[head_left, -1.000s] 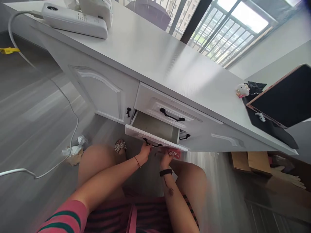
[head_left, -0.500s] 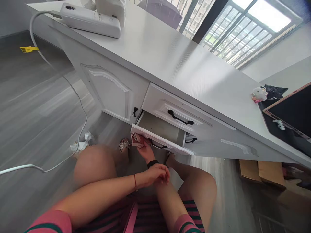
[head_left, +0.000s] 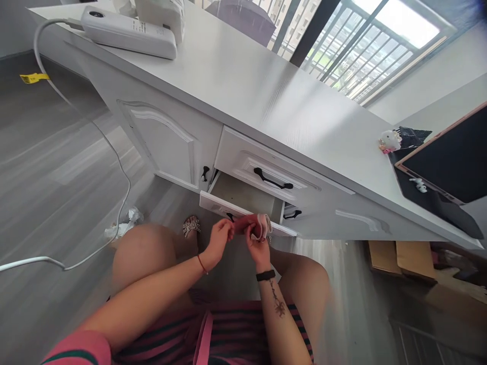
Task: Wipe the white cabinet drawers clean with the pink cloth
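Observation:
A folded dark-red cloth (head_left: pixel 245 221) with a pale underside is held just in front of the pulled-out lower drawer (head_left: pixel 247 193). My right hand (head_left: pixel 258 248) grips its rolled right part, thumb on the near side. My left hand (head_left: pixel 219 238) is closed, its fingertips pinched at the cloth's left end. The cloth and my hands cover part of the drawer front and its black handle (head_left: pixel 230 216). What shows of the drawer's inside is a bare beige bottom.
Above the open drawer is a closed drawer (head_left: pixel 272 175). On the white desktop (head_left: pixel 243 76) stand a white device (head_left: pixel 129 33) with a cable and, at right, a dark-screened tablet (head_left: pixel 449 157). Crumpled white plastic (head_left: pixel 124 224) lies on the floor at left; cardboard boxes (head_left: pixel 399 258) are at right.
My right hand has moved the cloth rightward from the drawer front's left end. My left hand has come off my right forearm and forward to the cloth. The view has shifted slightly.

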`<act>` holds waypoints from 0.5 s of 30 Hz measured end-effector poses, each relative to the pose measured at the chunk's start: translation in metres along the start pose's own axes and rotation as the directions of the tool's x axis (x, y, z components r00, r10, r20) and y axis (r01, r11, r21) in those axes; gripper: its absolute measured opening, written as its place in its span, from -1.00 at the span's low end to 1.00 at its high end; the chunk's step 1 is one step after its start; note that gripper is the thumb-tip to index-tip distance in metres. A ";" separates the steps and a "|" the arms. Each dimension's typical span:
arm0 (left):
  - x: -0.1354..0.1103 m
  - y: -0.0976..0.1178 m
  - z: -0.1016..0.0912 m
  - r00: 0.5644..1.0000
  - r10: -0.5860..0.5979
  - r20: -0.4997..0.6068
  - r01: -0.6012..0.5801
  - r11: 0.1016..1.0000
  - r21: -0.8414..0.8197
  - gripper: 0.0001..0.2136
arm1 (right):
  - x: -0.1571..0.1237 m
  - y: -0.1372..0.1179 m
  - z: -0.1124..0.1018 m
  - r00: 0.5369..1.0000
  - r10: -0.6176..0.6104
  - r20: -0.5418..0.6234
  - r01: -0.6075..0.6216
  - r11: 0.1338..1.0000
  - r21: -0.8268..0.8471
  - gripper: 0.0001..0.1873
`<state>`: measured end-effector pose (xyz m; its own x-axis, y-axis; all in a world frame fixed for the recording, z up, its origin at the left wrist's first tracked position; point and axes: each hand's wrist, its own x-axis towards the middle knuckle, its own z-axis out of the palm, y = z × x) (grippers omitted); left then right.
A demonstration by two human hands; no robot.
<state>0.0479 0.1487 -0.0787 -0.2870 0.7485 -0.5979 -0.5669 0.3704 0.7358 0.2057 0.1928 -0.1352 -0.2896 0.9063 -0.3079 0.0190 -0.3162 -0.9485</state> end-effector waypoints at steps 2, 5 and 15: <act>0.021 -0.011 0.000 0.979 -0.066 -0.193 0.063 0.998 -0.022 -0.87 | -0.005 -0.005 -0.025 0.996 0.032 -0.087 -0.015 0.983 0.183 -0.73; 0.047 -0.027 0.005 0.963 -0.180 -0.198 0.175 0.984 -0.044 -0.85 | -0.014 -0.015 -0.056 0.976 0.087 -0.200 -0.008 0.932 0.362 -0.78; 0.081 -0.063 0.036 0.984 -0.171 -0.052 0.163 0.978 -0.130 -0.82 | -0.052 -0.069 -0.104 0.881 0.293 -0.372 0.185 0.510 0.840 -0.88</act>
<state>0.0882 0.2052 -0.1623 -0.2257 0.6445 -0.7305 -0.7013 0.4130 0.5810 0.3187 0.1963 -0.0611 0.1069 0.8097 -0.5771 -0.8476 -0.2292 -0.4786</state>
